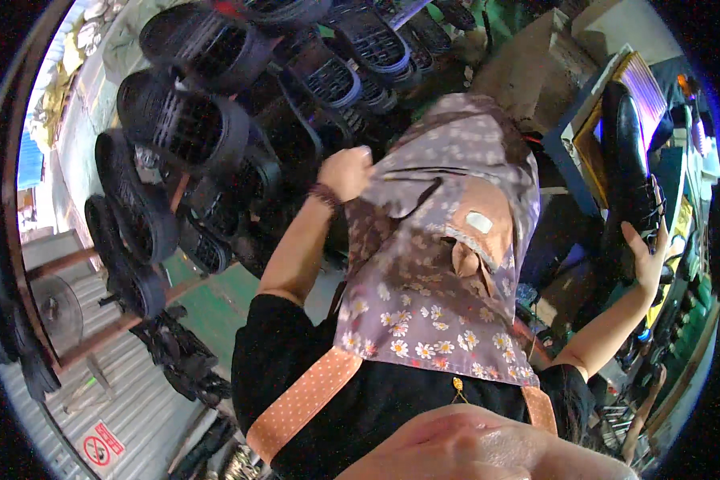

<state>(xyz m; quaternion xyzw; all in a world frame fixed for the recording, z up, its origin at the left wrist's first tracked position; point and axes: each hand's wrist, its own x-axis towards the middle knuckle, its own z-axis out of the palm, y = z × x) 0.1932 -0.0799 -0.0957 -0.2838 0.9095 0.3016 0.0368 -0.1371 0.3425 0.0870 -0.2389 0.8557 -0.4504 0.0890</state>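
Note:
My right hand (646, 254) is at the right, its thumb and fingers around the heel end of a black lace-up shoe (626, 132). The shoe stands toe up, with its laces by my fingers. My left hand (345, 173) is closed at the left edge of my flowered apron (436, 340). Its fingertips meet the cloth there, but what they grip, if anything, is hidden. The apron spreads over my lap and bears a peach-coloured pocket (486, 214). Close beyond the left hand are several black shoe soles (188, 128).
More black soles (368, 40) hang in rows at the top. Rusty rack bars (96, 340) cross at the left, near a round fan (56, 308). A cardboard box (528, 72) stands beyond my lap. Next to the shoe is a blue-edged box (572, 140).

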